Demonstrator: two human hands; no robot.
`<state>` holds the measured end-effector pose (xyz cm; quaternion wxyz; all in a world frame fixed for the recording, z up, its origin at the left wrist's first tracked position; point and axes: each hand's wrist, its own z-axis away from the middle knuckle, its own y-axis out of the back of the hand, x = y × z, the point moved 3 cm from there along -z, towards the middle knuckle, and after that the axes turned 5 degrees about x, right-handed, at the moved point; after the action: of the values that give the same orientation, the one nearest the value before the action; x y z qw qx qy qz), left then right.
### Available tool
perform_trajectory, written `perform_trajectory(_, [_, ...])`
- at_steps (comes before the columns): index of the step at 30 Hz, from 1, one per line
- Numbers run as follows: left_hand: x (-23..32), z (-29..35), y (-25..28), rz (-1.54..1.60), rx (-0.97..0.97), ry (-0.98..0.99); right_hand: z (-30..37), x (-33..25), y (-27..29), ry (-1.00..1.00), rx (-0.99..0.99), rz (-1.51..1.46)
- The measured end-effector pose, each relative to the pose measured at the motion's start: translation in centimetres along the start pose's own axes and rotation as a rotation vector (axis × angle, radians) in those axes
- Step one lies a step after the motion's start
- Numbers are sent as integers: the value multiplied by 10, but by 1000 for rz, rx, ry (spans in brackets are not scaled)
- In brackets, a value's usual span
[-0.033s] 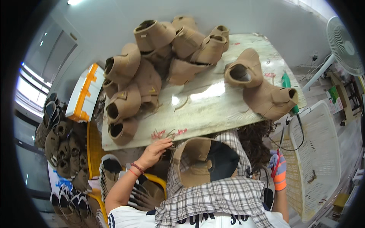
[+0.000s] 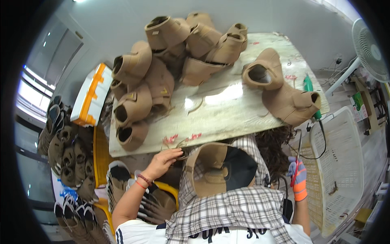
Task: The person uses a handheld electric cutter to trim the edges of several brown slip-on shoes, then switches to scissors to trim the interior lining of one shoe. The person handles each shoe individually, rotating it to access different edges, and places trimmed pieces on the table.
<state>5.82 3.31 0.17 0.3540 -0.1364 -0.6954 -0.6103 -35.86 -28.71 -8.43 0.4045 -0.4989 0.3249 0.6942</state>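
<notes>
My bare left hand (image 2: pixel 164 160) lies at the near table edge, its fingers stretched out beside thin brown strips (image 2: pixel 183 145). Whether the fingertips touch the strips is hard to make out. On my lap, over a plaid cloth (image 2: pixel 227 211), rests a tan shoe upper (image 2: pixel 205 179) with a black part (image 2: pixel 239 168); neither hand is on it. At the right, my gloved right hand (image 2: pixel 298 177) is closed around red-handled scissors (image 2: pixel 294 177), their slim metal end pointing up and away from me.
Tan shoe uppers (image 2: pixel 132 103) are heaped on the table's left; two more (image 2: pixel 290 103) lie at its right, near a green tool (image 2: pixel 308 84) with a cord. White plastic baskets (image 2: pixel 341 175) stand at right, a fan (image 2: pixel 367 51) behind. More uppers (image 2: pixel 73 158) are stacked at left.
The view has shifted slightly, so the table and uppers sit a little higher. My left hand has barely moved; the right hand still grips the scissors.
</notes>
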Motion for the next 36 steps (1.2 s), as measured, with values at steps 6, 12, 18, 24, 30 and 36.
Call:
perform_trajectory(6, [16, 31, -8, 225, 254, 384, 4, -68, -63, 476, -166, 715])
perform_trajectory(12, [-2, 9, -90, 1097, 200, 580, 14, -96, -123, 885, -448, 1023])
perform_trajectory(18, [7, -19, -100, 1448, 258, 413, 7, -81, -132, 922, -454, 1066])
perform_trajectory(24, [-4, 19, -123, 1712, 326, 652, 11, -84, -150, 959, -509, 1090])
perform_trajectory(30, [0, 41, -118, 1151, 311, 575, 9, -78, -168, 953, -552, 1137])
perform_trajectory(36, [17, 36, -119, 807, -159, 242, 9, -74, -171, 908, -578, 1013])
